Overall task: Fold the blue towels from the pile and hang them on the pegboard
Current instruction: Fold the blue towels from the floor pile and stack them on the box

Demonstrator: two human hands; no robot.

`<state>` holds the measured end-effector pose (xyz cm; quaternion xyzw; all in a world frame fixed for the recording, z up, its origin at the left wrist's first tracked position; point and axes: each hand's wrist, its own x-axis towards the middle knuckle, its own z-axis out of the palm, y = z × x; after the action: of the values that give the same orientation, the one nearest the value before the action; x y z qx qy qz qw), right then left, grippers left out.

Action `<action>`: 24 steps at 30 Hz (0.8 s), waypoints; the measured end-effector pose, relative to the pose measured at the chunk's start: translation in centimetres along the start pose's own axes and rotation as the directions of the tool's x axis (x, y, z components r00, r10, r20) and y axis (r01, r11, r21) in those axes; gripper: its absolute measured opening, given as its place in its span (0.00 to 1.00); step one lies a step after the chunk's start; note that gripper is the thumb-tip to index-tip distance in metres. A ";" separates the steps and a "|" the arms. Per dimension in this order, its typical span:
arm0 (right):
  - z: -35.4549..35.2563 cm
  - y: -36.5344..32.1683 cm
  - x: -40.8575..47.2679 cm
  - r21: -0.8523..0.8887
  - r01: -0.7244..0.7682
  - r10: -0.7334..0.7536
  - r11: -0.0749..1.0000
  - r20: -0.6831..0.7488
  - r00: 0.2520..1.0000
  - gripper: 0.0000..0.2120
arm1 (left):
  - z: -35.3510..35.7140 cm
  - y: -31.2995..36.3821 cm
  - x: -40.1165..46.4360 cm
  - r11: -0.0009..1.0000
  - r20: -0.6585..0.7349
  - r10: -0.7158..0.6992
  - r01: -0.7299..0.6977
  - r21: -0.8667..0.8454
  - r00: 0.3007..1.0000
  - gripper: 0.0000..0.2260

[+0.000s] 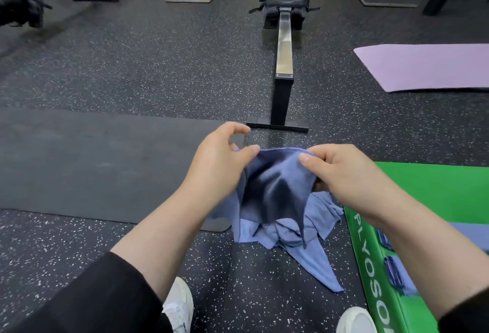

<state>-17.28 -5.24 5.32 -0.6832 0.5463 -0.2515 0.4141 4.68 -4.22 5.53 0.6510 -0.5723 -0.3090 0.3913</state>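
Left hand (pixel 219 158) and right hand (pixel 341 174) are pinching a towel (pixel 275 187) edge over the pile (pixel 296 229) (folding starting), probably needing corners aligned next.

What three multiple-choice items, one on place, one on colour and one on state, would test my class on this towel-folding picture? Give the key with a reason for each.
1. Where does the pile of towels lie?
A. on the purple mat
B. on the speckled floor beside the green box
C. on the rowing machine

2. What colour is the mat at far right?
A. purple
B. orange
C. white

3. How is the held towel gripped?
A. one hand only
B. trapped underfoot
C. pinched at its top edge by both hands

Key: 1 B, the pile rests on the floor next to the green box. 2 A, it is pale purple. 3 C, the left hand and right hand each pinch the edge.
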 end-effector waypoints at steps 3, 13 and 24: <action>1.0 -0.7 -0.2 0.068 0.000 -0.002 0.998 0.026 1.000 0.23 | 0.9 0.5 -0.8 0.999 0.075 0.001 0.002 -0.032 0.997 0.14; 2.4 -1.7 -0.6 0.253 -0.093 0.078 0.963 0.069 0.995 0.14 | 3.2 1.1 -2.4 0.997 0.160 0.055 -0.046 -0.055 0.986 0.23; 2.1 -1.6 -0.6 0.642 -0.231 0.175 0.732 0.150 0.973 0.11 | 3.4 2.1 -3.4 0.982 0.140 0.180 -0.170 -0.076 0.974 0.28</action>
<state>-14.87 -3.97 5.60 -0.4408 0.4779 -0.3525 0.6731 0.24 -1.47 5.53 0.5608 -0.6446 -0.3384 0.3944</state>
